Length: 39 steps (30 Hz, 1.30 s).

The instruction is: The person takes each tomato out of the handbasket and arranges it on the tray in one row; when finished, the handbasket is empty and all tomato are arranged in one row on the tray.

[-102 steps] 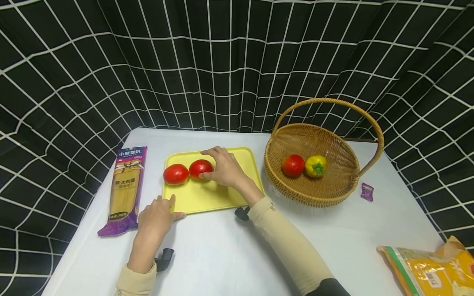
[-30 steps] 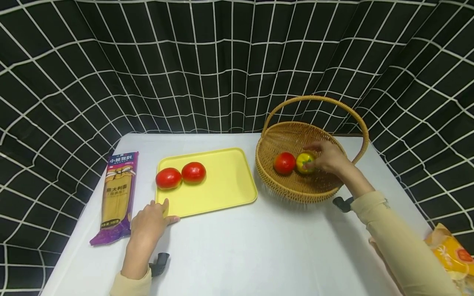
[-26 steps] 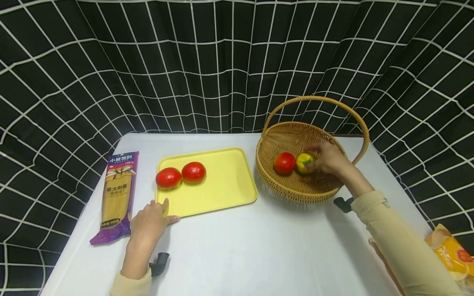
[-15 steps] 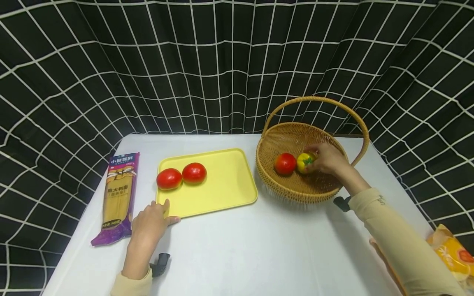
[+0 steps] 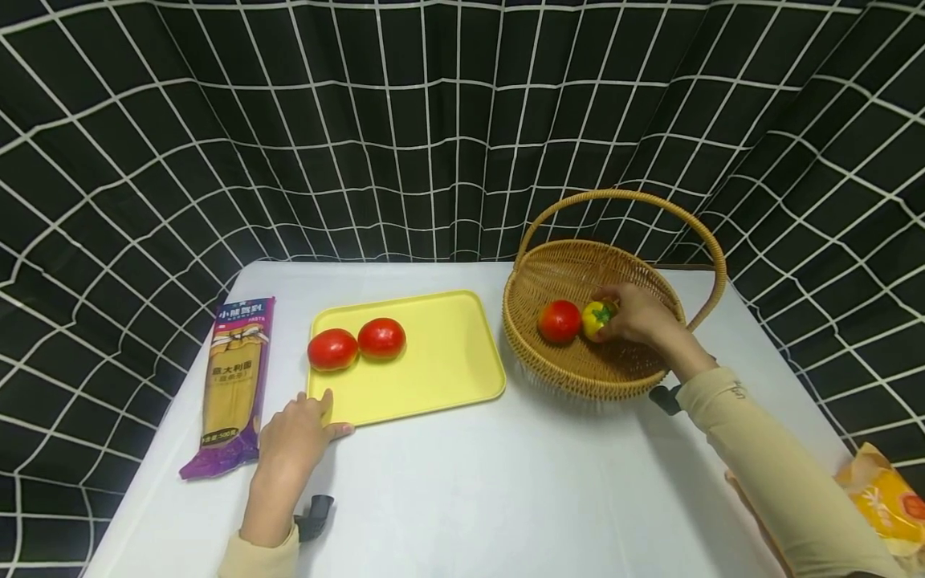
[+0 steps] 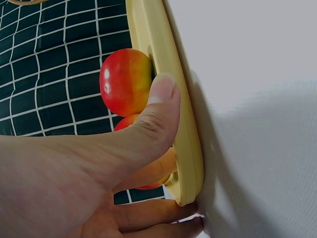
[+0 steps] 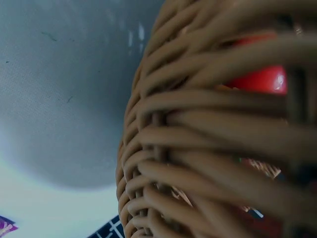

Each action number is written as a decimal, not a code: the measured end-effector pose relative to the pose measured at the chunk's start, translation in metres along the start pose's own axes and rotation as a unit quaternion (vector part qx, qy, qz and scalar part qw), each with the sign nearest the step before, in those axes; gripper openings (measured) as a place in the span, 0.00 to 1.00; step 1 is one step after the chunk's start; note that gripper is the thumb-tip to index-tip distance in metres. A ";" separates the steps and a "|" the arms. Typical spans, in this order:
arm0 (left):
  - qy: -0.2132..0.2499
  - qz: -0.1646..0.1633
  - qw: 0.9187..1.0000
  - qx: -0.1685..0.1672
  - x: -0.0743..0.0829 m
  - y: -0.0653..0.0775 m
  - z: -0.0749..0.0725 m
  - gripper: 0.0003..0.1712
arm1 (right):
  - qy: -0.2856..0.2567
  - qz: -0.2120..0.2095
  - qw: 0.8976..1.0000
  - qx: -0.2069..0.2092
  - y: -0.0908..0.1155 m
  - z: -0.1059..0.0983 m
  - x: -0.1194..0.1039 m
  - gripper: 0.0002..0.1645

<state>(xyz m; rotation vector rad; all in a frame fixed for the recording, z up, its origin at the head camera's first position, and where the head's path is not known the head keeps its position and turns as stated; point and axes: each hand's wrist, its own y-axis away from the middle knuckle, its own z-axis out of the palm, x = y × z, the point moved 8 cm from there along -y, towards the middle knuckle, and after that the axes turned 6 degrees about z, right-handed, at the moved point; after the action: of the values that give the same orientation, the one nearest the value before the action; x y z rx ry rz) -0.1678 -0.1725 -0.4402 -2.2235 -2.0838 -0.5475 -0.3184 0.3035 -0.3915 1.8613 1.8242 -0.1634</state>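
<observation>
Basket (image 5: 578, 385): red fruit (image 5: 560, 322), yel pepper (image 5: 592, 323) pinched in R hand (image 5: 639, 315); tray (image 5: 441, 345): 2 red fruits (image 5: 381, 339), L hand (image 5: 294, 434) spread on rim (image 6: 187, 129)

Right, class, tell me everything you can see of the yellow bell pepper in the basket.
The yellow bell pepper is rounded and lobed, with glossy skin and a green stem turned toward the right hand, which grips it and hides its right side. It is inside the wicker basket, just right of a round red fruit; whether those two touch is unclear, as is whether the pepper rests on the basket's bottom.
</observation>
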 end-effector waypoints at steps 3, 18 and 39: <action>-0.003 0.001 1.000 0.001 0.001 0.000 -0.001 0.44 | 0.003 0.000 1.000 0.003 0.001 -0.001 0.000 0.48; 0.007 -0.010 1.000 -0.011 -0.003 0.002 0.002 0.44 | -0.010 -0.006 0.999 0.039 0.016 -0.011 -0.011 0.49; 0.014 -0.007 1.000 -0.004 -0.001 0.002 0.001 0.43 | -0.125 -0.092 0.984 0.090 0.058 -0.029 -0.075 0.43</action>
<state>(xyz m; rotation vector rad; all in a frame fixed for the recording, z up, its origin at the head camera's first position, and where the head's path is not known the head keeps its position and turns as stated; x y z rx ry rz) -0.1655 -0.1732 -0.4414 -2.1936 -2.0895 -0.5854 -0.2767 0.2518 -0.3176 1.6948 1.8519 -0.6181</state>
